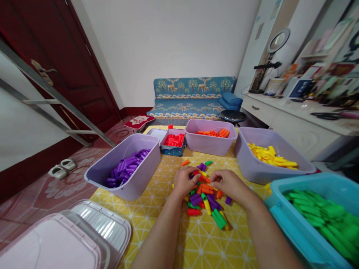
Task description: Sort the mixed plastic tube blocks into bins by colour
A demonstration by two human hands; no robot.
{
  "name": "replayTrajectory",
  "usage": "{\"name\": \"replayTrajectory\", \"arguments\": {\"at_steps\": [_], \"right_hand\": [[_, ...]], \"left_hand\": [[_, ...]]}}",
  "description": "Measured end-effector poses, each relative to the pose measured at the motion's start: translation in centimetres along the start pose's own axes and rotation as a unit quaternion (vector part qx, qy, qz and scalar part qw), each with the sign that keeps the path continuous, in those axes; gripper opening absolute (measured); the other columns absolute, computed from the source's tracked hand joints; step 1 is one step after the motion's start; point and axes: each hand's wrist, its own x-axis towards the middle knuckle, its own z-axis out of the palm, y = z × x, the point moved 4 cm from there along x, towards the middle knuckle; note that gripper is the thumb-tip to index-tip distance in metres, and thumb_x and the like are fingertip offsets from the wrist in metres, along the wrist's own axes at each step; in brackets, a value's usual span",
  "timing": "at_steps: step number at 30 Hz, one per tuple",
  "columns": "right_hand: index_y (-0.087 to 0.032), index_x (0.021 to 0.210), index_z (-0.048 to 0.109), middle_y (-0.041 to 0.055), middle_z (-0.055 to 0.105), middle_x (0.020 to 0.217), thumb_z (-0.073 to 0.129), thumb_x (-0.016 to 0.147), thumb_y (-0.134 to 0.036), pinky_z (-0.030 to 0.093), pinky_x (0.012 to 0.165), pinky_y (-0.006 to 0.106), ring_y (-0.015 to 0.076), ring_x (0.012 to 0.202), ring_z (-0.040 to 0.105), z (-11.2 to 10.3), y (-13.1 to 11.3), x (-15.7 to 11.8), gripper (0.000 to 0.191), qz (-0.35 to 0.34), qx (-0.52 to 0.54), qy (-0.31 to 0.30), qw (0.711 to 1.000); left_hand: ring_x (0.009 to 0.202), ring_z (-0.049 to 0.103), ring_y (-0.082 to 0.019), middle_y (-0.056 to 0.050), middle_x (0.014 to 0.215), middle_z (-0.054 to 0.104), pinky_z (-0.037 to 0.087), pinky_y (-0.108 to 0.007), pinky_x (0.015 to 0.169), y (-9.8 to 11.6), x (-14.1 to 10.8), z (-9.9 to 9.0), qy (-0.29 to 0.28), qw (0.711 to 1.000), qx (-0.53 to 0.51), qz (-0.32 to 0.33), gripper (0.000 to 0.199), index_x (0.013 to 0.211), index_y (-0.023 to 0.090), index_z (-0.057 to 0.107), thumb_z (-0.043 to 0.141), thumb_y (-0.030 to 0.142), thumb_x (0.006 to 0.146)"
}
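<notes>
A mixed pile of small plastic tube-like pieces point(206, 189) in orange, purple, green, red and yellow lies on the yellow patterned tablecloth point(157, 216). Over the pile's left side is my left hand point(185, 181), its fingers curled and its thumb close to them beside some red pieces point(195, 172). What it grips, if anything, is hidden. My right hand point(227, 184) reaches in from the other side, thumb and forefinger pinched together next to orange pieces point(206, 189). Whatever sits between those fingertips is too small to make out.
Lilac bins hold purple pieces point(127, 168), orange pieces point(214, 133) and yellow pieces point(270, 156). A small tin point(172, 150) contains red pieces; a turquoise bin point(291, 224) has green ones. Stacked lids point(50, 243) lie at front left. Beyond stand a sofa point(193, 106) and a ladder point(53, 93).
</notes>
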Motion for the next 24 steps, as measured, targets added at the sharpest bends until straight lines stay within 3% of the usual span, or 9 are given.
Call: {"name": "replayTrajectory", "arguments": {"at_steps": [3,8,11,15,18,22,24], "right_hand": [[-0.023,0.064,0.069,-0.0003,0.066,0.061,0.073,0.062,-0.029,0.034,0.052,0.025,0.0164,0.060,0.061,0.4,-1.1,-1.4,0.007,0.046,-0.136,-0.104,0.984],[-0.024,0.070,0.070,0.0013,0.070,0.074,0.082,0.052,-0.038,0.032,0.056,0.027,0.0213,0.071,0.064,1.9,-3.6,-1.6,0.026,0.074,-0.269,-0.096,0.956],[-0.025,0.074,0.071,0.0033,0.071,0.078,0.076,0.060,-0.031,0.034,0.058,0.027,0.0227,0.076,0.065,2.9,-4.4,-1.3,0.016,0.056,-0.289,-0.094,0.951],[-0.024,0.081,0.072,0.0056,0.072,0.082,0.064,0.065,-0.017,0.034,0.058,0.026,0.0222,0.078,0.066,3.6,-4.6,-1.2,0.019,0.023,-0.269,-0.079,0.960],[-0.021,0.068,0.070,0.0045,0.069,0.070,0.062,0.065,-0.012,0.034,0.055,0.023,0.0190,0.070,0.065,2.9,-4.2,-1.1,0.013,0.024,-0.228,-0.067,0.971],[-0.018,0.065,0.068,0.0016,0.064,0.053,0.057,0.072,-0.011,0.036,0.048,0.020,0.0143,0.051,0.062,0.8,-2.5,-1.4,0.015,0.078,-0.065,-0.070,0.992],[-0.018,0.068,0.069,0.0011,0.063,0.050,0.058,0.075,-0.017,0.038,0.045,0.021,0.0149,0.047,0.061,-0.3,-1.9,-1.3,0.013,0.069,0.029,-0.053,0.996]], "left_hand": [[0.101,0.063,-0.022,-0.003,0.104,0.073,0.046,-0.036,0.094,-0.3,0.0,0.1,0.005,1.000,-0.004,-0.014,0.024,0.102,0.025,0.072,0.064,0.030,0.080],[0.106,0.061,-0.023,-0.003,0.105,0.072,0.045,-0.037,0.096,-0.4,0.0,0.0,0.006,1.000,-0.005,-0.017,0.024,0.102,0.026,0.072,0.062,0.030,0.081],[0.104,0.062,-0.023,-0.003,0.104,0.073,0.046,-0.037,0.094,-0.4,0.0,0.1,0.007,1.000,-0.010,-0.016,0.023,0.102,0.025,0.072,0.062,0.029,0.081],[0.105,0.062,-0.023,-0.004,0.106,0.072,0.046,-0.037,0.095,-0.6,0.0,0.2,0.009,1.000,-0.016,-0.013,0.022,0.102,0.025,0.072,0.062,0.028,0.082],[0.104,0.063,-0.022,-0.003,0.106,0.073,0.046,-0.036,0.095,-0.6,0.1,0.2,0.012,1.000,-0.021,-0.004,0.022,0.102,0.025,0.072,0.061,0.028,0.083],[0.102,0.064,-0.021,-0.004,0.106,0.073,0.047,-0.036,0.094,-0.6,0.1,0.2,0.011,1.000,-0.015,-0.002,0.023,0.104,0.024,0.072,0.060,0.029,0.084],[0.102,0.064,-0.021,-0.004,0.105,0.073,0.047,-0.036,0.094,-0.6,0.1,0.3,0.009,1.000,-0.014,-0.005,0.024,0.103,0.024,0.072,0.059,0.030,0.084]]}}
